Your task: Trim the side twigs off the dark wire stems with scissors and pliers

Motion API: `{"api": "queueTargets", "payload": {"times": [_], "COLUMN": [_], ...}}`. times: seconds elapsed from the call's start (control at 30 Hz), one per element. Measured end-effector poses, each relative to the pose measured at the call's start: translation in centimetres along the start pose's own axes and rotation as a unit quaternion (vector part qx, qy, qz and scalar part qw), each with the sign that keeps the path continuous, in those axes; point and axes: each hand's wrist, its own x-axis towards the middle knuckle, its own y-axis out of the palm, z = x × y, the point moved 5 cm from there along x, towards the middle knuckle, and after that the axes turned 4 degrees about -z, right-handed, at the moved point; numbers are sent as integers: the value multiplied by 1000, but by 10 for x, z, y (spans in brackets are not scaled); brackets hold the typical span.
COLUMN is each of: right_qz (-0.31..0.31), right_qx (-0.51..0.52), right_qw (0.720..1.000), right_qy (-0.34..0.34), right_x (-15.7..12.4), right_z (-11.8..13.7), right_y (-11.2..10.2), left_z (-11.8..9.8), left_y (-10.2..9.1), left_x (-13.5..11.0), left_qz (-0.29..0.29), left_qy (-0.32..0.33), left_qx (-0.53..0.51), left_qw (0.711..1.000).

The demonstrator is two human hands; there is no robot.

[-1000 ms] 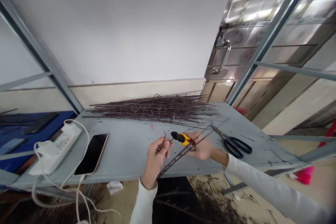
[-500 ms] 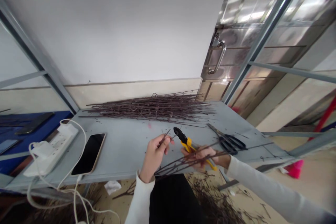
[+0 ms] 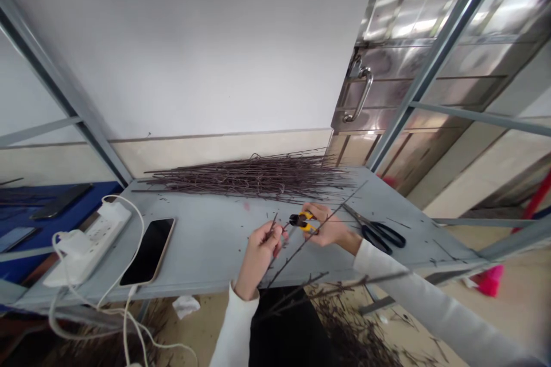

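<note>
Left hand (image 3: 260,249): closed in a pinch on a thin twig (image 3: 297,253), short tip poking up just above the fingers.
Right hand (image 3: 329,228): wrapped shut around yellow-handled cutters (image 3: 301,221), black head pointing left.
Twig's axis: slanting from below the left hand up and rightward, crossing the right hand.
Key relation: cutter head just right of the pinched tip, nearly touching; right hand nearer the blade end, left hand nearer the stem.
Height: both hands above the grey tabletop (image 3: 206,241), near its front edge.
Around: pile of twigs (image 3: 253,176) along the far edge, scissors (image 3: 381,233) just right, phone (image 3: 148,250) and power strip (image 3: 88,239) well left.
</note>
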Motion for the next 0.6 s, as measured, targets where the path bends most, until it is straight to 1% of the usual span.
{"api": "queueTargets", "payload": {"times": [0.13,0.23,0.37,0.4,0.47,0.57,0.6], "right_qz": [10,16,55,72,112,162,174], "right_qx": [2,8,24,33,63,129,158], "right_qw": [1000,1000,998,997,991,969,960], "right_qy": [-12,-11,-10,-1,43,135,154], "right_x": [0,-4,-13,-15,-21,-30,-33], "right_z": [-2,2,13,15,17,15,15], "right_y": [7,10,9,8,8,11,13], "left_z": [1,1,-2,-3,-5,-4,-4], "left_y": [-3,-5,-6,-6,-6,-4,-4], "left_x": [2,1,-1,-1,-1,-1,0], "left_qz": [-2,10,34,41,53,68,65], "left_qy": [-21,-32,-31,-28,-26,-22,-17], "left_qx": [-22,-39,-41,-38,-31,-24,-19], "left_qw": [1000,999,998,998,998,997,998]}}
